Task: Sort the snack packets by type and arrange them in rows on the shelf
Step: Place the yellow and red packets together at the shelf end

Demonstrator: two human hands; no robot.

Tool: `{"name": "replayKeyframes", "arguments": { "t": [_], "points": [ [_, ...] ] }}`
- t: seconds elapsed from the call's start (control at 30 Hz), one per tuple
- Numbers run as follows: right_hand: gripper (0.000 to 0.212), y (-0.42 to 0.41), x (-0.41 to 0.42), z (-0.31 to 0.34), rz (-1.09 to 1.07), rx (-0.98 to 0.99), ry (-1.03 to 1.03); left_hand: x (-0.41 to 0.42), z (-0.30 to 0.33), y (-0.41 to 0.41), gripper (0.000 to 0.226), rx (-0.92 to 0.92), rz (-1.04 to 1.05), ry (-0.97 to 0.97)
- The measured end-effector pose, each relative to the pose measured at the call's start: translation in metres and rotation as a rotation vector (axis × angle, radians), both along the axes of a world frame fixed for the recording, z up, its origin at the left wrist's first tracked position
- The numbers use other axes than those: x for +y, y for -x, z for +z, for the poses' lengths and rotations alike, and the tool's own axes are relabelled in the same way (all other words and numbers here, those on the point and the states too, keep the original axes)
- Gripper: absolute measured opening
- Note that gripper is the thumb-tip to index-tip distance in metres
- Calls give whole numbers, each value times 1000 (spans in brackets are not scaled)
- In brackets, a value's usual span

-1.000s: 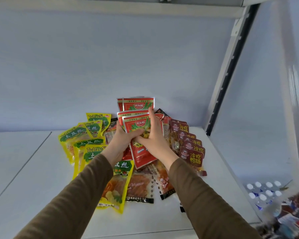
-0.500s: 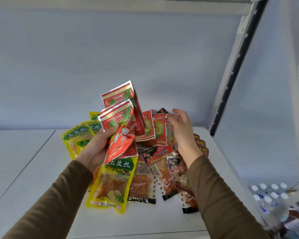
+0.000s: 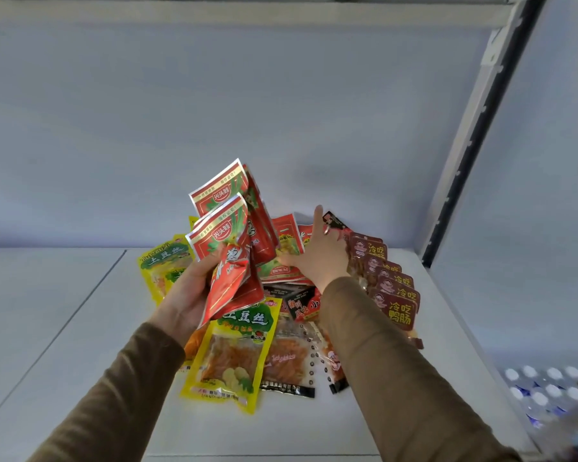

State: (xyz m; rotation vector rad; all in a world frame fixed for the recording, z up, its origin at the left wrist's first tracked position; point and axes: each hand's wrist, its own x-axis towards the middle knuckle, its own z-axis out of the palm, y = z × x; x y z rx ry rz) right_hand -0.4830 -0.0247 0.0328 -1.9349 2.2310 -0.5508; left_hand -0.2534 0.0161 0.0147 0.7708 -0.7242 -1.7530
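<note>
Snack packets (image 3: 282, 328) lay heaped toward the shelf's (image 3: 64, 328) back right corner, yellow ones on the left of the heap and a dark red overlapping row (image 3: 386, 285) on the right. The left hand (image 3: 187, 295) gripped a raised fan of red packets (image 3: 229, 241). The right hand (image 3: 317, 258), fingers mostly extended, rested on flat red packets (image 3: 289, 240) at the back, seemingly pinching none.

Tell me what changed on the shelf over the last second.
The left hand lifted the bunch of red packets it grips up and leftward, off the pile. The right hand let go of that bunch and reached back to the red packets still lying at the rear. The yellow packets and the dark red row stayed put.
</note>
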Motion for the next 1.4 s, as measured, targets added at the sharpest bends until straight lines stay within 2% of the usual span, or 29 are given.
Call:
{"name": "replayKeyframes", "arguments": {
  "t": [0.1,0.2,0.3,0.37,0.43,0.5,0.6,0.7,0.83,0.93,1.03,1.17,1.23,1.3,1.4],
  "points": [
    [130,6,-8,0,11,-140,17,3,3,-3,37,17,-11,-27],
    [114,3,-16,2,52,-467,96,5,6,-12,38,26,4,-31],
    [98,7,-17,6,106,-730,153,8,3,-16,50,-71,37,-22],
    [82,16,-12,16,129,-806,231,9,3,-14,54,-155,83,-25],
    [69,24,-7,28,126,-868,364,8,7,-13,55,-211,130,-21],
    [64,29,2,43,130,-1071,442,6,12,-12,52,-245,167,-12],
    [65,22,16,59,221,-1539,336,7,16,-9,46,-319,217,13],
    [70,-2,29,58,340,-1719,154,9,18,-4,44,-360,227,18],
    [69,-35,39,40,371,-1722,19,11,24,3,31,-347,215,71],
    [63,-48,43,22,340,-1546,51,11,31,6,11,-309,223,59],
    [55,-58,43,10,314,-1434,79,13,33,2,44,-318,228,-92],
    [52,-68,44,7,298,-1312,164,23,36,-4,89,-205,120,48],
    [51,-73,47,7,300,-1259,229,29,38,-5,86,-226,76,141],
    [49,-77,52,6,318,-1200,294,34,41,0,67,-285,99,189],
    [43,-82,60,7,358,-1158,349,38,42,5,57,-298,166,153]
  ]
}}
